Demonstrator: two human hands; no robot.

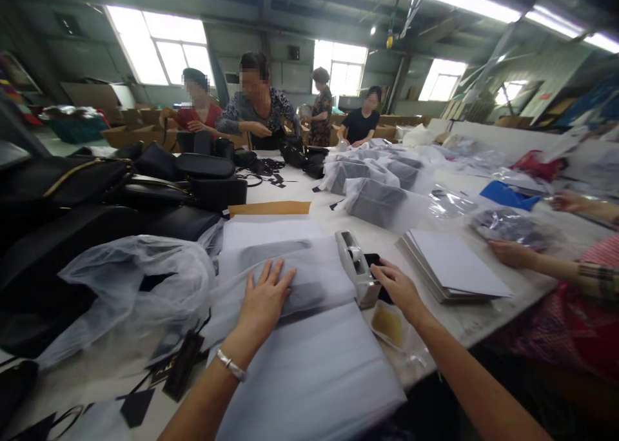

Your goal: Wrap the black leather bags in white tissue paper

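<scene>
My left hand lies with spread fingers on white tissue paper, over a dark flat shape that shows through it. My right hand is beside a grey tape dispenser, its fingers closed at a black piece. What exactly those fingers hold is partly hidden. Just below the dispenser rests a small clear dish with something yellowish in it. A brown strip lies at the far end of the tissue paper.
Black handbags pile up on the left, beside a crumpled clear plastic bag. Right of the dispenser sits a stack of white boards. Wrapped bundles stand farther back. A co-worker's hand reaches in from the right; several people work behind the table.
</scene>
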